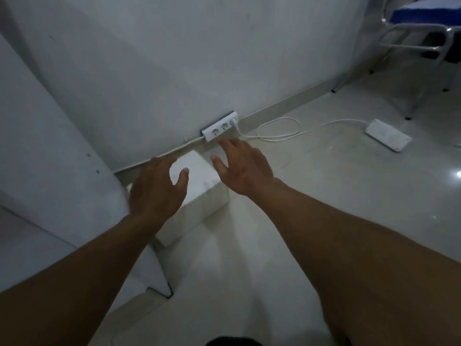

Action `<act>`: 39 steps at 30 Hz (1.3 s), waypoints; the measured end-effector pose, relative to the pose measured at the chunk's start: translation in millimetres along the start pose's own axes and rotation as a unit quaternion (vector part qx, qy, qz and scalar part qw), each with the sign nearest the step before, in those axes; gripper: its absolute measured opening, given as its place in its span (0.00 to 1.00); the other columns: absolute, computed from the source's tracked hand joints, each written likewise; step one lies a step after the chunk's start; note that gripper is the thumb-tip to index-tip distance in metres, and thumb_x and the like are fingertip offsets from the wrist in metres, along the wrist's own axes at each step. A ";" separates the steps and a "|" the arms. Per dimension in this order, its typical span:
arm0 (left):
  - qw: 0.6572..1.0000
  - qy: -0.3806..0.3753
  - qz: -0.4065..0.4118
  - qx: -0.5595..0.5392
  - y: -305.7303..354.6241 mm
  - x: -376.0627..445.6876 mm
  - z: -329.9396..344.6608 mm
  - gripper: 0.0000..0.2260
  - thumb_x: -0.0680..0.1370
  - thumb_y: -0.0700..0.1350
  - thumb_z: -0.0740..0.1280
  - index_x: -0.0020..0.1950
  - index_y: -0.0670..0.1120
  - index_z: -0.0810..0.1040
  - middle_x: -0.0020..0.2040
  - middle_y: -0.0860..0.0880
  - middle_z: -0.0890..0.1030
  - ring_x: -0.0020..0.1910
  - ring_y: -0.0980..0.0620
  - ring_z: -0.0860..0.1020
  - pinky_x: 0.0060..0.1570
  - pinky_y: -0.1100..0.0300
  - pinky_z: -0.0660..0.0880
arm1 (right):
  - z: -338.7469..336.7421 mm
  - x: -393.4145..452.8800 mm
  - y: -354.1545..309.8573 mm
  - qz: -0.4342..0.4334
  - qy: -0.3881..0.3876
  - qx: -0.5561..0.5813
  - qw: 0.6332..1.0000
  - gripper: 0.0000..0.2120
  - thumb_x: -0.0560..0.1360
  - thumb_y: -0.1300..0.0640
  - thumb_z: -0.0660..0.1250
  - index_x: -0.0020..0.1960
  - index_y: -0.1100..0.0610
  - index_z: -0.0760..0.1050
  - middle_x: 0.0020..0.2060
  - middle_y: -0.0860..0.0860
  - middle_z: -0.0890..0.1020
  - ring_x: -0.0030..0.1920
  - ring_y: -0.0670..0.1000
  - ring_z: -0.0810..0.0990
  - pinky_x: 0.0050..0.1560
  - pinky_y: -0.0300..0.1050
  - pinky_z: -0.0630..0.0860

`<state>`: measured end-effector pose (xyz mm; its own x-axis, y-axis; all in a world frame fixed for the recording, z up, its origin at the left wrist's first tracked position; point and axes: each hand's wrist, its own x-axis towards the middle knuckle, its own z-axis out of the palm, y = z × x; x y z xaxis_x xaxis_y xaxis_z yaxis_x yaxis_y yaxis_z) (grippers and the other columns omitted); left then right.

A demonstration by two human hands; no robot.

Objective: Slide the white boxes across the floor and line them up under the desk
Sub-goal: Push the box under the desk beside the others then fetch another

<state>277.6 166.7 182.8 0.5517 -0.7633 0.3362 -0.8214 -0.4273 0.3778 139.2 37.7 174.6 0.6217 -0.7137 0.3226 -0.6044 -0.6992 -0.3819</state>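
Observation:
A white box (197, 171) stands on the pale tiled floor close to the wall, beside a white desk side panel (50, 171) at the left. My left hand (156, 188) hovers over the box's top near its left side, fingers spread, holding nothing. My right hand (243, 168) reaches past the box's right edge with its fingers apart, also holding nothing. Whether either hand touches the box cannot be told. The left hand and forearm hide the box's near-left part.
A white power strip (219, 126) lies against the skirting just behind the box, with a white cable (279, 131) looping right to a second strip (388, 134). A metal-framed chair with a blue seat (421, 18) stands at the far right.

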 end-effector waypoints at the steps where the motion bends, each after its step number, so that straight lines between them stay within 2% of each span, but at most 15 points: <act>1: 1.000 -0.001 -0.018 0.003 -1.8 3.5 10.3 0.20 0.79 0.55 0.64 0.67 0.47 0.76 0.65 0.46 0.77 0.63 0.44 0.74 0.60 0.50 0.72 | 12.2 5.4 7.3 -0.003 -0.009 0.004 1.000 0.24 0.81 0.45 0.58 0.74 0.53 0.66 0.69 0.54 0.73 0.66 0.57 0.72 0.62 0.54 0.69; 5: 0.996 0.004 -0.090 0.024 -26.3 19.9 58.7 0.20 0.80 0.55 0.63 0.68 0.48 0.74 0.67 0.47 0.76 0.67 0.46 0.72 0.63 0.51 0.68 | 73.8 32.8 33.7 -0.023 -0.037 0.027 0.999 0.24 0.81 0.44 0.57 0.75 0.52 0.65 0.70 0.52 0.72 0.68 0.55 0.71 0.64 0.52 0.67; 10: 0.989 0.013 -0.143 0.028 -65.4 33.4 109.8 0.19 0.79 0.53 0.64 0.68 0.47 0.75 0.68 0.46 0.76 0.67 0.46 0.72 0.65 0.51 0.67 | 130.3 60.6 61.1 -0.042 -0.082 0.044 0.995 0.26 0.82 0.43 0.56 0.76 0.53 0.63 0.72 0.52 0.70 0.69 0.55 0.70 0.65 0.52 0.66; 16: 0.973 0.034 -0.223 0.041 -101.6 41.7 151.4 0.21 0.79 0.55 0.63 0.69 0.46 0.74 0.69 0.46 0.74 0.67 0.44 0.71 0.66 0.48 0.68 | 182.2 100.6 78.1 -0.036 -0.094 0.082 0.992 0.28 0.80 0.41 0.58 0.75 0.54 0.64 0.72 0.54 0.70 0.69 0.56 0.69 0.65 0.53 0.67; 21: 0.936 0.013 -0.345 0.074 -129.1 39.5 172.7 0.31 0.77 0.61 0.63 0.76 0.46 0.63 0.75 0.43 0.64 0.72 0.41 0.64 0.69 0.43 0.64 | 221.5 122.1 76.2 0.025 -0.136 0.115 0.984 0.36 0.78 0.36 0.59 0.78 0.56 0.57 0.76 0.58 0.62 0.74 0.59 0.62 0.70 0.56 0.63; 24: 0.917 0.017 -0.392 0.076 -137.3 37.5 179.2 0.36 0.75 0.65 0.63 0.76 0.44 0.60 0.74 0.41 0.64 0.71 0.40 0.65 0.67 0.44 0.65 | 238.8 122.3 81.2 0.057 -0.180 0.119 0.975 0.41 0.77 0.33 0.58 0.80 0.56 0.51 0.78 0.59 0.57 0.76 0.60 0.59 0.72 0.57 0.61; 27: 0.906 0.026 -0.418 0.055 -143.1 35.5 187.6 0.39 0.74 0.68 0.62 0.75 0.44 0.60 0.72 0.40 0.66 0.69 0.38 0.67 0.65 0.44 0.67 | 247.8 118.3 84.6 0.078 -0.190 0.133 0.970 0.44 0.75 0.30 0.58 0.80 0.55 0.49 0.76 0.59 0.61 0.73 0.61 0.65 0.68 0.57 0.66; 29: 0.895 0.021 -0.445 0.024 -145.1 37.1 190.7 0.43 0.73 0.70 0.61 0.78 0.44 0.57 0.74 0.39 0.65 0.71 0.38 0.67 0.67 0.44 0.67 | 246.4 117.5 84.0 0.090 -0.198 0.140 0.966 0.45 0.75 0.30 0.58 0.80 0.55 0.48 0.73 0.59 0.67 0.69 0.61 0.69 0.65 0.55 0.68; 32: 0.889 0.013 -0.457 0.013 -148.7 38.9 192.1 0.48 0.70 0.73 0.61 0.79 0.45 0.53 0.75 0.39 0.65 0.72 0.38 0.66 0.68 0.43 0.66 | 243.3 117.4 83.1 0.096 -0.209 0.134 0.964 0.45 0.74 0.29 0.59 0.79 0.56 0.52 0.68 0.60 0.72 0.66 0.62 0.73 0.62 0.54 0.70; 35: 0.897 0.010 -0.441 0.017 -148.1 34.1 191.1 0.48 0.69 0.75 0.60 0.78 0.45 0.57 0.72 0.39 0.68 0.70 0.38 0.68 0.66 0.43 0.68 | 238.6 110.8 83.2 0.099 -0.196 0.138 0.966 0.42 0.73 0.29 0.61 0.74 0.58 0.60 0.64 0.59 0.76 0.61 0.62 0.76 0.57 0.52 0.71; 39: 0.910 0.010 -0.415 0.005 -137.0 21.8 188.8 0.46 0.68 0.74 0.62 0.76 0.46 0.61 0.69 0.39 0.70 0.67 0.37 0.71 0.64 0.43 0.70 | 224.6 89.6 88.3 0.135 -0.181 0.134 0.965 0.42 0.71 0.28 0.63 0.71 0.58 0.63 0.61 0.58 0.77 0.60 0.61 0.77 0.54 0.51 0.71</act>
<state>374.9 117.1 -24.5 0.9850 -0.1662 -0.0464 -0.1210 -0.8573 0.5005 253.4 -78.5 -24.7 0.6229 -0.7722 -0.1255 -0.6480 -0.4195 -0.6357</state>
